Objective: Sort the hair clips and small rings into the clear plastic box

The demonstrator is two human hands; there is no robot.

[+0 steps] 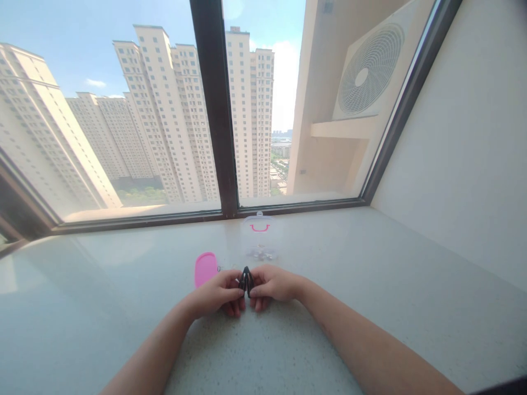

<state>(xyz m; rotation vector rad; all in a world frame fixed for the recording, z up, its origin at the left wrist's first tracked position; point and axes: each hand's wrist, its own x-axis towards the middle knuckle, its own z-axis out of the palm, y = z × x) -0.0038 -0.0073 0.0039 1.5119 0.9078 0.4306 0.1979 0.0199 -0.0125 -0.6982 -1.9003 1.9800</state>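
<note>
A dark-framed window (212,82) overlooks a pale surface (411,285), where the left hand (216,293) and right hand (275,282) meet, each in a narrow pinch. Beyond sits an apparently clear case (259,221), pink-handled; a pink tray (205,269) lies beside the left hand, probably for easy reach. Between the hands, a black V-shaped item (246,277) is gripped leg by leg, likely for even control. Small pieces (263,253) show farther back.

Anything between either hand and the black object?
Nothing visible. The left hand and right hand grip the black object directly, from opposite sides. The pink piece lies partly behind the left hand, outside the gap.
</note>
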